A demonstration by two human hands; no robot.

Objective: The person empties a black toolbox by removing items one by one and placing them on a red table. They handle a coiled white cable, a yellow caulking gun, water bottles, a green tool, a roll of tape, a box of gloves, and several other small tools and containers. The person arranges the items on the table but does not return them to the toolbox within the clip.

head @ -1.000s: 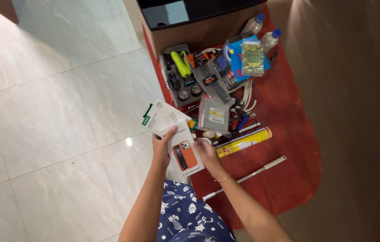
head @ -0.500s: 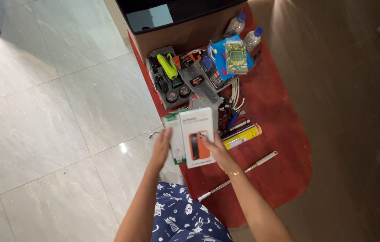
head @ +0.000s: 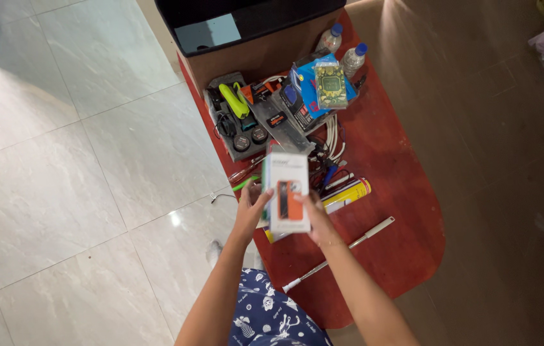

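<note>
Both hands hold a white rectangular cardboard box with an orange and black phone picture on its front (head: 286, 192), raised above the near edge of the reddish-brown rounded wooden table (head: 400, 192). The left hand (head: 251, 211) grips the box's left side, fingers curled around the edge. The right hand (head: 315, 214) grips the lower right side, thumb on the front face. Neither hand is spread; each is closed on the box.

Positions relative to the box:
- Just to its right, on the table: a yellow cylindrical tube (head: 347, 193).
- Below and right: a slim white metal rod (head: 342, 251), lying diagonally.
- Above: a dark grey tool tray (head: 236, 125) with a lime-green handled tool (head: 233, 100) in it.
- Above and right: a green patterned flat packet (head: 330, 85) lying on a blue package (head: 307, 80), with white cables (head: 333, 138) below them.
- Further above: two clear plastic bottles (head: 342, 51) and a black screen (head: 240, 19).

Left of the box lies a pale tiled floor (head: 73, 160).
</note>
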